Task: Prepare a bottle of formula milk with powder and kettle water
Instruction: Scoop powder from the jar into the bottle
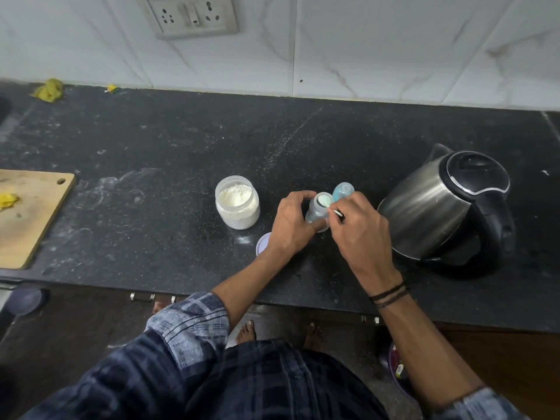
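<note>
View from the head, looking down. At the bottom of the frame are the person's dark checked sleeves and, between them, bare feet on the floor. Above that runs a black speckled table [181, 140]. At centre, the left hand [289, 222] curls round a small clear baby bottle [316, 212] that stands upright on the table. The right hand [360, 234] pinches the handle of a small scoop [325, 200], whose bowl sits right at the bottle's open mouth. Just below the left wrist a pale jar lid [262, 242] lies flat, partly hidden. Left of the bottle stands an open jar of white powder [237, 206], near but not touching. Directly behind the bottle stands its blue teat cap [343, 190]. At right of centre sits a steel kettle [448, 204] with a black lid, closed, apart from the hands. At the left edge is a wooden cutting board [30, 216]. Furthest away is a white tiled wall with a socket plate [191, 15] at the top. As a judgement, the task is in its middle: jar and bottle are open and powder is being spooned in. Whether water is already in the bottle cannot be told. Capping and mixing remain.
</note>
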`<action>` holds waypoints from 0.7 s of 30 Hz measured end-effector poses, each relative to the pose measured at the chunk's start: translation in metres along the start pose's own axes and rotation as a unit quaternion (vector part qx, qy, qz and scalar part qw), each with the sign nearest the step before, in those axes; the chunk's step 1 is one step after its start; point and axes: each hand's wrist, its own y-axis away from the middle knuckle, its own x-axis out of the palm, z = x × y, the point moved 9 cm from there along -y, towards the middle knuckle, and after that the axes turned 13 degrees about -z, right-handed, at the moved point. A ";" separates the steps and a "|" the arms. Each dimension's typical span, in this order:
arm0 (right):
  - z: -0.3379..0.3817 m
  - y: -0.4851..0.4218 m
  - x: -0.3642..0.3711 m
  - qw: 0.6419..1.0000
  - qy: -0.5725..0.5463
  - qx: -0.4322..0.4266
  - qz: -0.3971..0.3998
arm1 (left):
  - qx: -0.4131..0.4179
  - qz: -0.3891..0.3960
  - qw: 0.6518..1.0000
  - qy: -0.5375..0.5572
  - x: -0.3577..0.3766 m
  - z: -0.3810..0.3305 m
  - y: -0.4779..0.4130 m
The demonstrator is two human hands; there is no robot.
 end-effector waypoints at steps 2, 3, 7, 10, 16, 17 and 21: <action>0.002 0.001 0.001 1.000 -0.006 -0.013 0.004 | 0.000 0.000 1.000 0.001 0.000 0.000 0.000; 0.003 0.001 0.001 1.000 -0.011 -0.021 0.005 | -0.002 0.000 1.000 0.002 0.000 0.000 0.000; 0.004 0.003 0.001 0.999 -0.014 -0.037 -0.002 | -0.006 -0.001 1.000 0.007 -0.001 0.000 0.000; 0.003 0.004 0.004 0.999 -0.019 -0.043 0.000 | -0.001 -0.002 1.000 0.008 -0.001 -0.002 0.000; 0.004 0.005 0.004 0.998 -0.024 -0.052 0.009 | 0.002 0.001 1.000 0.006 -0.001 -0.002 0.000; 0.004 0.005 0.004 0.998 -0.024 -0.051 0.007 | 0.001 0.001 1.000 0.007 -0.001 -0.002 0.000; 0.004 0.005 0.004 0.998 -0.027 -0.048 0.007 | 0.003 0.003 1.000 0.001 -0.001 -0.003 0.000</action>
